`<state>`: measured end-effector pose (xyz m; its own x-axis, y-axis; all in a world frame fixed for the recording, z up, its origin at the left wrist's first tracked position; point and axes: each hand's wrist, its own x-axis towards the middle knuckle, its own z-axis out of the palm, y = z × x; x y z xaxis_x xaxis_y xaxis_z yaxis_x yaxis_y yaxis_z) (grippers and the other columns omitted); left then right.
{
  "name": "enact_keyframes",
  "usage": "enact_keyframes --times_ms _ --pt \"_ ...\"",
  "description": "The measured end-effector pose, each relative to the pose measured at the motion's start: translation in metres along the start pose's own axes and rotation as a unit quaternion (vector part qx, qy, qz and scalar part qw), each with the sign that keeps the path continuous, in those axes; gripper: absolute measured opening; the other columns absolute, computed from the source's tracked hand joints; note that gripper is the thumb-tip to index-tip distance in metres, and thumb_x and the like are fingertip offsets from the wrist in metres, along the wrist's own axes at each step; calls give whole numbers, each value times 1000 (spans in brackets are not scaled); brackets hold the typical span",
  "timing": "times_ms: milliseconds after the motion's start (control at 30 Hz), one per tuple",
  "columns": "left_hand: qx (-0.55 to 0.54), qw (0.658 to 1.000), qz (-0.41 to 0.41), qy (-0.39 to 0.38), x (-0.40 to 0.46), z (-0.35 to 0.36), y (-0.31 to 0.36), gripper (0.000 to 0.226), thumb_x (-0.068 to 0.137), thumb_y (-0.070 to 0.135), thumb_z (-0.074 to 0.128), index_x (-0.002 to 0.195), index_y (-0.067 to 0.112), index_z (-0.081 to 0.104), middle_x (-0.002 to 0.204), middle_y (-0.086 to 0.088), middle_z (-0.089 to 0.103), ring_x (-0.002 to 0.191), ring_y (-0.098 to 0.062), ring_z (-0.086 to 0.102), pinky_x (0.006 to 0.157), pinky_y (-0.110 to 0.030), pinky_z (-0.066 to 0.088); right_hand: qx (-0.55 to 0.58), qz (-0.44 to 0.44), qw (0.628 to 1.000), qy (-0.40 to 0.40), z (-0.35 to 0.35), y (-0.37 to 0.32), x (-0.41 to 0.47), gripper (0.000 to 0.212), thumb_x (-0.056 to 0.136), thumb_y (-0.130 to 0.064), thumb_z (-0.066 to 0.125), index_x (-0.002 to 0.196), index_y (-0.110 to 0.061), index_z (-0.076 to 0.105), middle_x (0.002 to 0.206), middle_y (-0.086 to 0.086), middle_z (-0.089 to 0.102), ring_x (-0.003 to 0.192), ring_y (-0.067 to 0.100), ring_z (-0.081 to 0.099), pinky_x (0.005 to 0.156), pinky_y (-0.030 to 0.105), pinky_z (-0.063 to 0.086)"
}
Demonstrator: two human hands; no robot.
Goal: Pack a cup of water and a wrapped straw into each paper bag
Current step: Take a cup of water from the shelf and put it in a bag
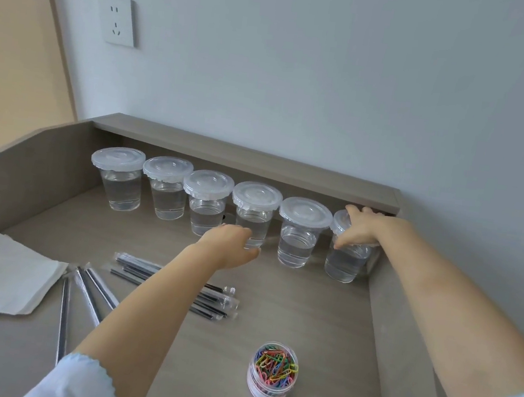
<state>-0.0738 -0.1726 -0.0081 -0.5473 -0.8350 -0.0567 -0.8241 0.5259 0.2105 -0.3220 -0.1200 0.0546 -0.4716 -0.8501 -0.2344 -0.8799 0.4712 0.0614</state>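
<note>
Gripping the end cup (345,258) at the worktop's back right corner, right hand (361,227) fingers are curling over its lid; left hand (232,244) is hovering open. Lid popping off means spilling.

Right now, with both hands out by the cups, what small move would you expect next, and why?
Probably lift the rightmost lidded cup of water clear of the row: the right hand already wraps its lid, while the left hand only hovers near the fourth cup. No paper bag is visible yet.
</note>
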Motion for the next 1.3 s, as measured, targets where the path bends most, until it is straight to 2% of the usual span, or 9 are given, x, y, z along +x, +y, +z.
enact_keyframes --times_ms 267,400,533,667,833,933,1067,1200,1300 --pt "-3 1000 11 5 -14 -5 0 40 96 42 43 118 9 53 125 -7 56 115 -27 50 87 -34 40 7 1 998 57 4 -4 -19 80 71 -48 69 137 -19 36 133 10 44 121 32 44 87 37 44" --pt "0 999 34 14 -24 -10 3 42 96 44 43 117 9 53 122 -8 57 111 -26 52 85 -34 41 0 5 998 69 4 -8 -45 71 69 -48 69 128 -20 42 127 7 47 113 31 48 80 35 45" --pt "2 997 72 24 -40 -18 8 47 96 46 43 126 12 51 127 -7 55 116 -27 51 89 -35 43 11 6 995 102 -2 -13 -86 63 67 -48 70 118 -22 44 116 5 46 107 30 46 85 40 47" --pt "8 990 140 25 -67 -29 21 41 96 44 44 119 12 54 123 -7 58 113 -27 53 82 -33 40 44 15 991 128 -11 -22 -141 53 68 -44 71 106 -20 43 108 4 45 94 27 49 80 38 48" --pt "16 973 226 35 -107 -37 45 47 97 45 43 127 9 51 130 -10 54 119 -30 49 90 -35 40 61 65 984 156 -12 -26 -220 57 69 -45 71 113 -19 45 111 3 47 100 29 50 83 39 48" --pt "6 957 286 54 -131 -33 67 49 98 44 41 124 5 50 133 -11 51 121 -30 47 91 -36 39 72 105 976 177 -10 -15 -270 70 69 -46 71 127 -20 42 117 5 46 102 28 46 85 40 47" --pt "-46 926 367 69 -166 -28 110 53 98 41 42 135 3 44 141 -13 44 130 -29 40 106 -35 29 102 156 959 215 -9 6 -342 82 71 -47 72 139 -19 35 127 6 45 113 29 47 92 43 46" --pt "-72 889 446 78 -208 -24 163 54 98 42 40 137 4 41 145 -12 41 133 -30 34 105 -36 30 51 215 949 225 -4 26 -407 71 72 -43 71 131 -17 41 115 7 46 102 29 47 77 37 44" --pt "-67 864 495 58 -239 -15 198 53 99 42 39 135 4 44 141 -12 44 131 -29 37 101 -37 33 36 270 940 205 14 50 -447 77 73 -44 70 137 -19 36 122 9 45 108 32 47 75 35 40"
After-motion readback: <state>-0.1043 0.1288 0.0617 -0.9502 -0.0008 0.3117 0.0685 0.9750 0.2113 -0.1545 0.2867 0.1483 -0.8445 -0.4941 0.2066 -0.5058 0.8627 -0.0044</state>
